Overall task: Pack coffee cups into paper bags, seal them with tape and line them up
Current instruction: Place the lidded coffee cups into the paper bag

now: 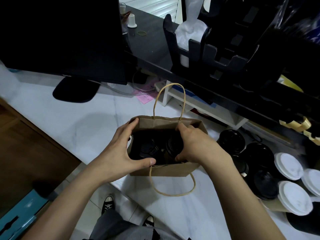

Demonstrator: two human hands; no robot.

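- Both of my hands work at the mouth of the paper bag [166, 170]: my left hand [121, 151] spreads across the bag's left side, fingertips on the far rim and thumb hooked over the near rim, holding the mouth apart.
- My right hand [195, 144] reaches into the bag from the right, fingers and thumb curled round the black-lidded cup [173, 145] on the right side of the interior.
- A second black-lidded cup [149, 149] sits inside the bag, just beside the first, to its left.
- My paper bag stands upright on the white desk [78, 122], near its front edge; the near twine handle [173, 193] hangs down over the front face, and the far twine handle [170, 101] stands up in a loop.
- To the right of the bag, on the desk, stands a cluster of cups with black lids [258, 153] and cups with white lids [290, 184], close together.
- Below the desk edge, my shoes [108, 203] show on the tiled floor.
- Farther back on the left, a dark monitor [60, 37] rises on its stand foot [76, 92]; a pink slip of paper [144, 96] lies beyond the bag.
- At the far right, a black cup-holder rack [216, 52] stands on a dark raised counter.
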